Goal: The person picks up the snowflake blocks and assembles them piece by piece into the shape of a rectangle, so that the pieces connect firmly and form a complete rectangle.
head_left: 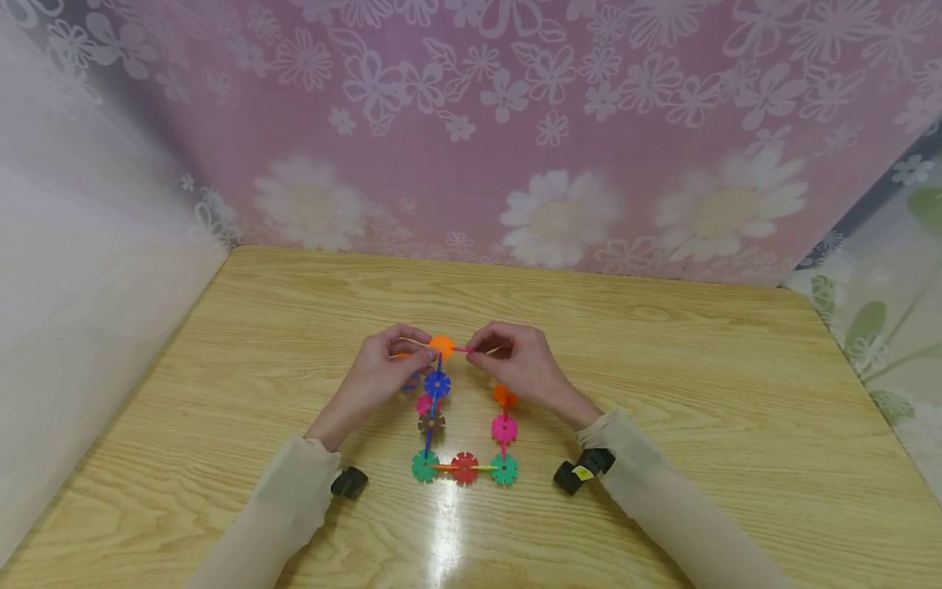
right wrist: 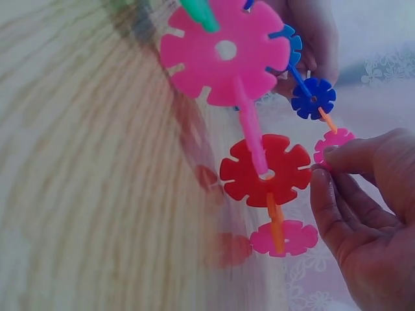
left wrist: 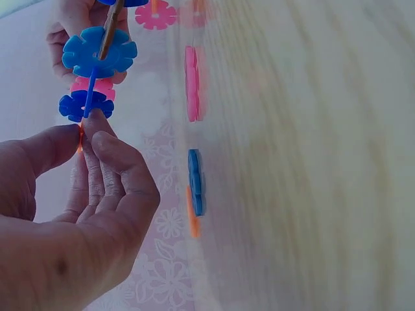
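Slotted plastic snowflake discs are joined in a U-shaped chain. My left hand (head_left: 383, 366) pinches an orange disc (head_left: 442, 347) at the chain's far left end, beyond a dark blue disc (head_left: 437, 384). My right hand (head_left: 518, 360) pinches a pink disc (right wrist: 334, 141), seen edge-on in the head view, which meets the orange disc's right side. Nearer me stand a brown disc (head_left: 431, 424), a green corner disc (head_left: 425, 465), a red disc (head_left: 464, 468) and another green disc (head_left: 504, 469). The right side rises through a pink disc (head_left: 504, 429) to an orange one (head_left: 504, 396).
Close to the left side of the chain, a loose pink disc (left wrist: 192, 84), a blue disc (left wrist: 196, 181) and an orange disc (left wrist: 193, 223) lie on the wooden table (head_left: 706, 425). A flowered pink curtain (head_left: 441, 164) borders the far edge.
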Available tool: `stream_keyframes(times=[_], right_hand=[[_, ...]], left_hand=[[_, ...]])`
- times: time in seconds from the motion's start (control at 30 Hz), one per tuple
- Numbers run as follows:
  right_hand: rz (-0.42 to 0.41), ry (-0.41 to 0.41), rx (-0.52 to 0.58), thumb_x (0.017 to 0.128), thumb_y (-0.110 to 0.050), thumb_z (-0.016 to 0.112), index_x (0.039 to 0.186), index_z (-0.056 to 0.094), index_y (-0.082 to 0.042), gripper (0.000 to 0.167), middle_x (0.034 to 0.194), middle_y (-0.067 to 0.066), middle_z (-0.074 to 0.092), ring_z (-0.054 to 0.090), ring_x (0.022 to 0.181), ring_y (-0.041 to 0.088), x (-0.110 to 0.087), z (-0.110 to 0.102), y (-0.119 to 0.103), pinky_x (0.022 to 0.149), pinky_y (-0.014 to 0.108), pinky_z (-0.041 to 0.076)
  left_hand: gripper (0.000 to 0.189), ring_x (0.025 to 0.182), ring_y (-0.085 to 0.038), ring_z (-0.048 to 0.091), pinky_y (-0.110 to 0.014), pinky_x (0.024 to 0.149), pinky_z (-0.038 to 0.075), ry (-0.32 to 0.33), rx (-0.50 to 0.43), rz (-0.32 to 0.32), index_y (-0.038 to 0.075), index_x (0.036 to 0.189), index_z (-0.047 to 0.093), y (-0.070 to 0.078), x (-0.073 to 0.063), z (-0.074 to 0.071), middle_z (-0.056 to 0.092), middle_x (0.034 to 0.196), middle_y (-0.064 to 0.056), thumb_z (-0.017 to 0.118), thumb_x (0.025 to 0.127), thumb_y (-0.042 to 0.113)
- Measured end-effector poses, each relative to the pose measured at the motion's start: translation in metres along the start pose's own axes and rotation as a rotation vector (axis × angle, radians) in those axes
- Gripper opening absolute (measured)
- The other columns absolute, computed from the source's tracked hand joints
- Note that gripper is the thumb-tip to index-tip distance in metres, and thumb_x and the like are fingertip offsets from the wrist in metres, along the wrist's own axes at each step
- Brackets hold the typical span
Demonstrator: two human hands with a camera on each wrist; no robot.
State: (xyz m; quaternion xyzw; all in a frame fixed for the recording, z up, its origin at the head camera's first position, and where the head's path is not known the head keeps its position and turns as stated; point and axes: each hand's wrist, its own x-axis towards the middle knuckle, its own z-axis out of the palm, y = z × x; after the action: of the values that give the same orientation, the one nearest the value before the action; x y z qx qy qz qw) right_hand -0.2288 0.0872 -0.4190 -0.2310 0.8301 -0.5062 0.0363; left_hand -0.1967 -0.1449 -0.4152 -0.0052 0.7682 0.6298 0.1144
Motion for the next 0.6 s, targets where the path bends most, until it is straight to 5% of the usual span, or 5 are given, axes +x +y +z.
stream_keyframes(times=[0.6], right_hand=[[0.026, 0.048, 0.034, 0.092, -0.007, 0.075, 0.1, 0.078, -0.009, 0.008, 0.098, 0.009, 0.078, 0.075, 0.086, 0.018, -0.0024, 0.002, 0.0003, 0.074, 0.022, 0.06]], left_hand=[[0.02, 0.085, -0.015, 0.076, -0.034, 0.078, 0.062, 0.022, -0.023, -0.031, 0.005, 0.112, 0.066, 0.003, 0.0008, 0.0, 0.076, 0.113, -0.017, 0.07, 0.099, 0.019]])
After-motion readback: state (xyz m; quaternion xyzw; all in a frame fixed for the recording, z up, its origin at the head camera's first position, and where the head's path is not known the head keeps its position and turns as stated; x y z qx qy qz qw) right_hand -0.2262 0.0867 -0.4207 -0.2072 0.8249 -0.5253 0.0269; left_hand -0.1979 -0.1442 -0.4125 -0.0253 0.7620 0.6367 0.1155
